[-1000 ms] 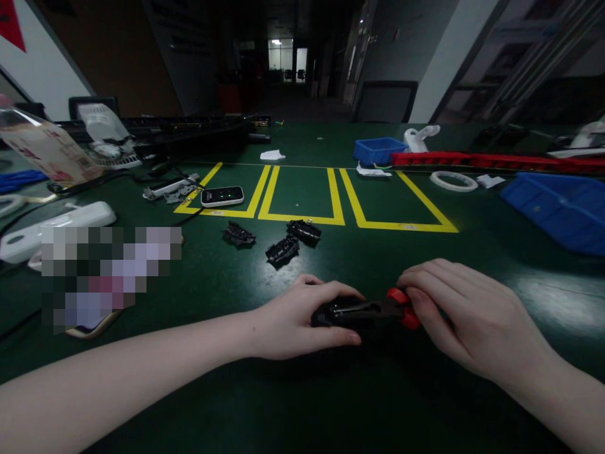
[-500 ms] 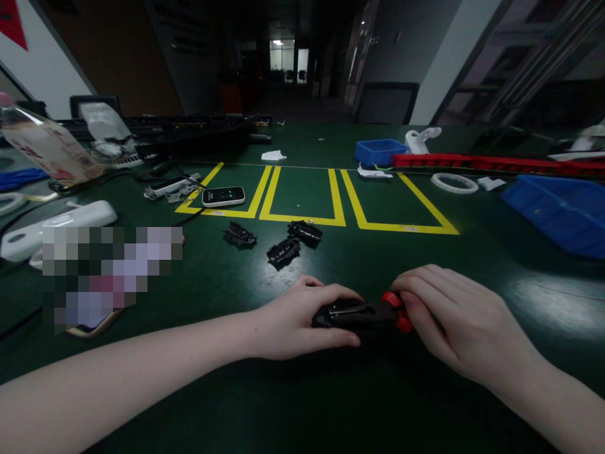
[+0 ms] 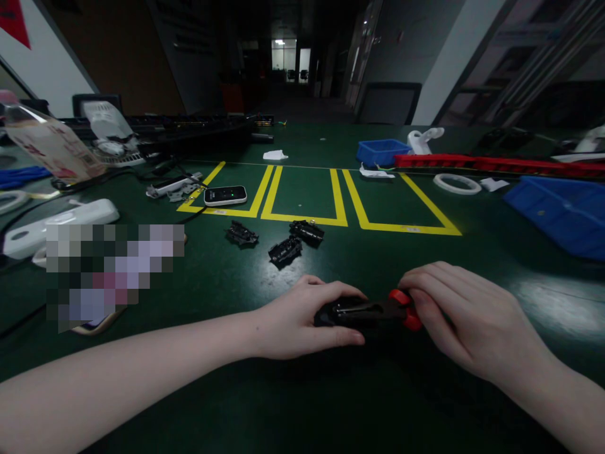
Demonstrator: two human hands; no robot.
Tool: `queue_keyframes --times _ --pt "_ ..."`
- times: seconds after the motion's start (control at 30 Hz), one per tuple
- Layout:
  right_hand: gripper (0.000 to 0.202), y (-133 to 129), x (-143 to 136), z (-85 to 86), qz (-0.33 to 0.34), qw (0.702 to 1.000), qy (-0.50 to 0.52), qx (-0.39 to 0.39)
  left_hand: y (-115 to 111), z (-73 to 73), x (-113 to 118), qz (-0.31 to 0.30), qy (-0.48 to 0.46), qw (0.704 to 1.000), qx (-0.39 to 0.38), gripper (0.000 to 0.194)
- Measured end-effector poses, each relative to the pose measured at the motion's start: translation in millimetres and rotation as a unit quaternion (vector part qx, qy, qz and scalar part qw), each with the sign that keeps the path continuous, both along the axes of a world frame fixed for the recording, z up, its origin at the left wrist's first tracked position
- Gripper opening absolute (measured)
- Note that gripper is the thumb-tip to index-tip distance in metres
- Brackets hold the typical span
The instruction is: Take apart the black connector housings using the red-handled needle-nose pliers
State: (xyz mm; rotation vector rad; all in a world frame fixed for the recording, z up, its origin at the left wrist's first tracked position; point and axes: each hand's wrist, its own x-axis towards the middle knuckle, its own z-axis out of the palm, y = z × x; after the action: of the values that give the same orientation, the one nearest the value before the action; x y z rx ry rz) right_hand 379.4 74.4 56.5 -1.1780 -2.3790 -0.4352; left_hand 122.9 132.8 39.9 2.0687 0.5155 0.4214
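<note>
My left hand (image 3: pixel 302 321) is closed around a glossy black plastic part (image 3: pixel 350 311), thumb along the near side and fingers over the far side. From the right, my right hand (image 3: pixel 458 312) grips what look like red-handled pliers (image 3: pixel 401 299). Their dark jaws point left and meet the black part; whether they bite on it is too dark to tell. Beyond my hands lie three more black plastic pieces, one on the left (image 3: pixel 242 234), one in front (image 3: pixel 285 251) and one behind it (image 3: pixel 307 232).
A phone (image 3: pixel 101 320), partly blurred out, lies left beside a white device (image 3: pixel 61 226). Yellow tape outlines (image 3: pixel 305 221) mark the green table, with a small black-and-white box (image 3: pixel 225 196) on one. Blue bins (image 3: pixel 562 214), a tape roll (image 3: pixel 457 183) and a red strip (image 3: pixel 496 165) lie right.
Both hands keep their grips. My right hand and the red handles have shifted slightly right, while the whole view has moved a little.
</note>
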Motion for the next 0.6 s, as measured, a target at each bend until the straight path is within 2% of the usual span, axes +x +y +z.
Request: queue_keyframes --times 0.17,0.37,0.6 --pt "0.013 -1.1 -2.8 -1.6 0.008 1.000 -0.015 0.022 0.9 0.6 1.0 -0.019 0.000 1.000 0.010 0.042" --pt "0.014 -0.6 0.1 -1.3 0.001 1.000 -0.018 0.014 -0.1 -0.2 1.3 -0.003 -0.008 1.000 0.014 0.041" --pt "0.012 0.9 5.8 2.9 0.016 0.997 -0.050 0.049 2.8 -2.6 1.7 -0.011 -0.037 0.999 0.022 0.044"
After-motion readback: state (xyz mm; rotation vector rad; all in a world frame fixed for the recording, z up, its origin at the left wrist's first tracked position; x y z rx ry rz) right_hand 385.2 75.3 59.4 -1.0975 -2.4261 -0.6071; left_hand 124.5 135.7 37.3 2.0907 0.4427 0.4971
